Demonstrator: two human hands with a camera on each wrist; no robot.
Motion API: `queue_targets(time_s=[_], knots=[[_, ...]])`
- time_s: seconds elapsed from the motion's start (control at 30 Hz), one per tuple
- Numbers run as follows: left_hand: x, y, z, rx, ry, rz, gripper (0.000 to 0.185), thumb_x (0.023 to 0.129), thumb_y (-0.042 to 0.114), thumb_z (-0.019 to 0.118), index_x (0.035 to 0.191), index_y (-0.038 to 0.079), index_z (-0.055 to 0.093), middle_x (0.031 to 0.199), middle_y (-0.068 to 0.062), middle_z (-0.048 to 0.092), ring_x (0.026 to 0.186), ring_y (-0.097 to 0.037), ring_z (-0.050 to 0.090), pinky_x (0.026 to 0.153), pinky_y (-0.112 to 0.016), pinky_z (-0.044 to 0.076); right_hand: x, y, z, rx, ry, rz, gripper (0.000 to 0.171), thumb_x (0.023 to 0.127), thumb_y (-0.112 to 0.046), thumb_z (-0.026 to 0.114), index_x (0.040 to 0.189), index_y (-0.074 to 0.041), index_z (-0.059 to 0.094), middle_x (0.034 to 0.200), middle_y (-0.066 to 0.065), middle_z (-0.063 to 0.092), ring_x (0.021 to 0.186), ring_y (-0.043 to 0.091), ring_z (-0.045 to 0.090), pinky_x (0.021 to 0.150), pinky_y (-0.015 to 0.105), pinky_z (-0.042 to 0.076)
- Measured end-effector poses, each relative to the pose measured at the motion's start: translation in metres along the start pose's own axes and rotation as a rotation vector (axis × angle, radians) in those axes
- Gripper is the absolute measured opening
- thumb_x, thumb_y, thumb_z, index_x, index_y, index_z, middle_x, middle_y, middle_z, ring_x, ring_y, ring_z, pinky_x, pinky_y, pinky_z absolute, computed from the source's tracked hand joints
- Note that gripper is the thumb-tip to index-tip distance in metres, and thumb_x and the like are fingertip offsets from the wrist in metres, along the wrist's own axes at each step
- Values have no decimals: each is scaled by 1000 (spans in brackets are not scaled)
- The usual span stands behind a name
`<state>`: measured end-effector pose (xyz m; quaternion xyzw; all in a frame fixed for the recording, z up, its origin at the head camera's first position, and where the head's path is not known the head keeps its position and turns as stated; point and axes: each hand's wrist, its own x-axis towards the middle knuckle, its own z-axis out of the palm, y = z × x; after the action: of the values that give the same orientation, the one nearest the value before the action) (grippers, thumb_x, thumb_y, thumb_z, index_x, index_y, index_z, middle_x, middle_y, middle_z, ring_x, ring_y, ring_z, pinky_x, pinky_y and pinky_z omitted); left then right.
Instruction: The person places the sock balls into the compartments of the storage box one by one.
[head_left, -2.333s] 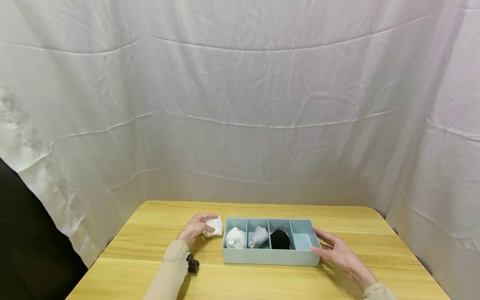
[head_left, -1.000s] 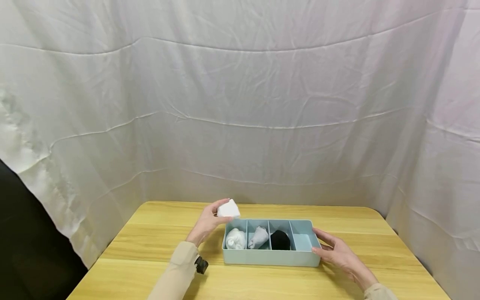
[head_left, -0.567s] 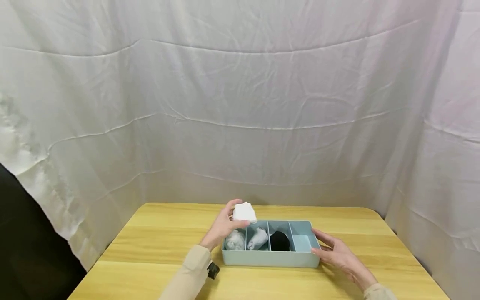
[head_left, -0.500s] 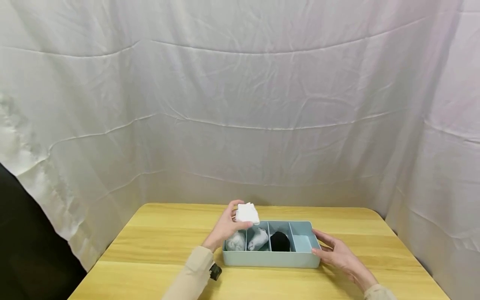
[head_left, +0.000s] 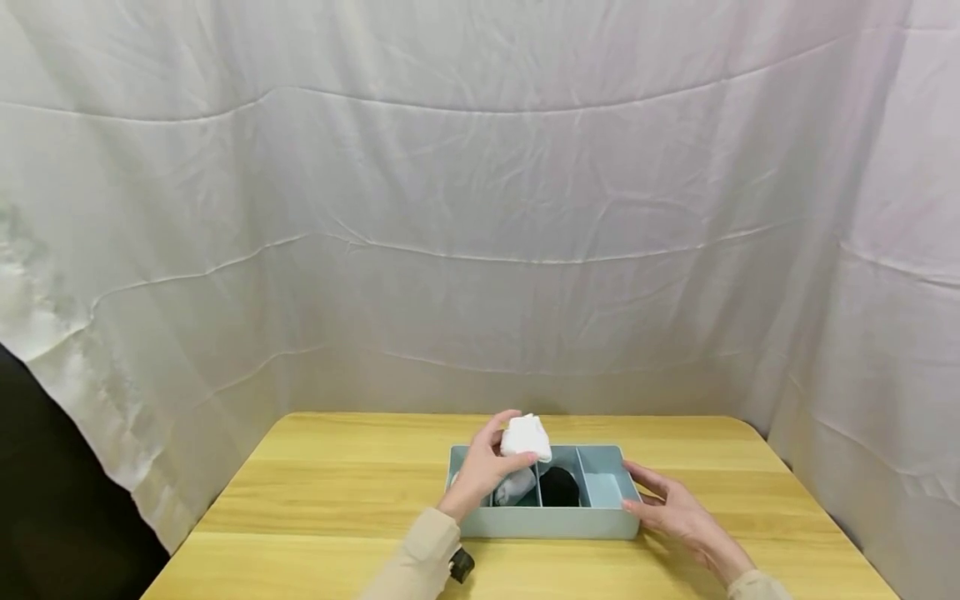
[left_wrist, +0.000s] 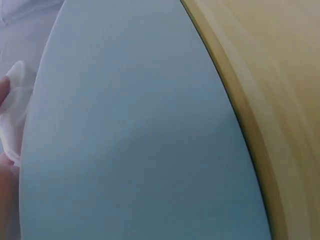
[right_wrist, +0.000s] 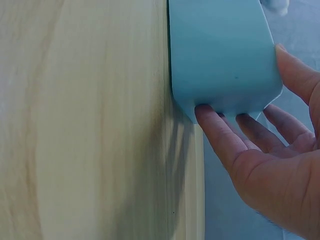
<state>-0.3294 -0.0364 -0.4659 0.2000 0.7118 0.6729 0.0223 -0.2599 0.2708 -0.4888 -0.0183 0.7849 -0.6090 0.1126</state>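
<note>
A folded white sock (head_left: 527, 437) is pinched between the thumb and fingers of my left hand (head_left: 480, 472), above the pale blue divided box (head_left: 551, 523). It overlaps the box's middle compartments in the head view; in the left wrist view the sock (left_wrist: 14, 117) shows at the left edge, beyond the box's side. Below it lie a balled light grey sock (head_left: 516, 487) and a balled black sock (head_left: 560, 487), each in its own compartment. My left hand mostly hides the leftmost compartment. My right hand (head_left: 671, 510) grips the box's right end, thumb and fingers on its wall (right_wrist: 225, 55).
The rightmost compartment (head_left: 606, 487) of the box shows its bare floor. The wooden table (head_left: 337, 500) extends around the box. Pale curtains (head_left: 480, 250) hang behind the table and at both sides. A black device (head_left: 462, 565) sits at my left wrist.
My left hand has lifted the white sock off the table left of the box and carried it rightward over the box. My right hand has stayed at the box's right end.
</note>
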Motion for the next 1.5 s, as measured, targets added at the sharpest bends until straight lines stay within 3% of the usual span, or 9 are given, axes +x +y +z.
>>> queue_targets(time_s=[0.17,0.3,0.5,0.8,1.03,1.33,1.5], knots=[[3,-3,10,-25,-52,-14,66,81,6,79,140,17,52,129,-13,56,99,-19,62,78,-25,54,1,2,2,4,4,-3,79,91,-19,71,154,-3,26,158,28,18,139,50,31,98,42,51],[5,-3,19,-59,-99,-12,67,80,2,78,140,17,52,127,-13,58,99,-19,65,81,-27,55,-1,2,2,6,-8,-11,79,92,-18,70,154,-3,24,158,28,17,139,51,30,98,44,51],[10,2,34,-36,-105,20,63,79,4,80,136,18,57,116,-10,67,91,-12,63,77,-22,52,-2,-1,0,6,-26,-16,79,93,-19,68,155,-4,22,159,28,14,140,50,29,99,45,50],[15,6,56,7,-182,23,62,81,10,80,138,16,55,121,-5,64,93,-9,64,78,-23,54,-2,-5,-3,-15,2,-3,77,93,-21,69,155,-7,26,160,24,17,140,48,31,100,46,49],[16,7,67,83,-176,-7,61,81,16,81,137,24,56,118,4,65,93,-6,62,79,-22,53,-2,-6,-4,-11,2,-2,77,92,-21,69,155,-6,26,160,24,18,140,48,32,100,44,49],[17,6,74,122,-172,-17,62,81,15,81,137,21,56,116,1,66,93,-7,62,79,-22,52,-2,-6,-3,-21,2,0,78,92,-23,70,155,-7,26,160,25,18,139,48,33,100,47,49],[17,6,75,132,-184,-30,65,79,15,82,138,25,55,114,3,66,94,-7,62,78,-22,53,-2,-6,-3,-19,-3,-7,78,92,-23,70,155,-7,26,160,25,18,139,49,33,101,49,48]])
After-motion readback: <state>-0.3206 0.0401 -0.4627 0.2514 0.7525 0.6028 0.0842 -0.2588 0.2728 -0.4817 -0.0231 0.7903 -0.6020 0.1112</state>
